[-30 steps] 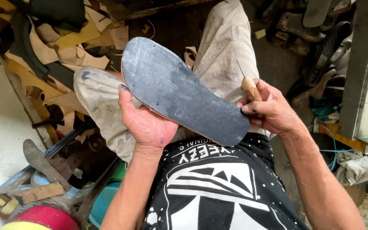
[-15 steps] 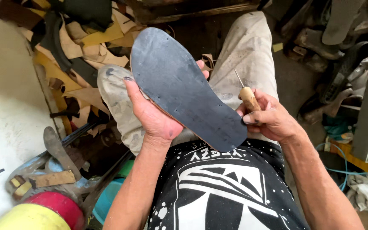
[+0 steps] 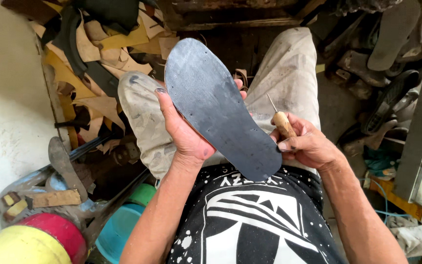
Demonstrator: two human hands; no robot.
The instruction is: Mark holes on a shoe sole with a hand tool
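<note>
- I see my left hand (image 3: pixel 184 134) gripping the dark shoe sole (image 3: pixel 218 107) at centre frame, fingers clamped round its edge.
- My right hand (image 3: pixel 306 144), right of centre, has fingers closed on a wooden-handled awl (image 3: pixel 282 122) beside the sole's heel.

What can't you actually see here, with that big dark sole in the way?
Head view only:
- Underside of the dark shoe sole: turned away from the camera.
- Left hand: its fingers are behind the sole; only the thumb and two fingertips show.
- Awl: the right hand covers the lower part of the wooden handle.
- Lap between the knees: blocked by the sole.
- Yellow container: cut off by the bottom edge.
</note>
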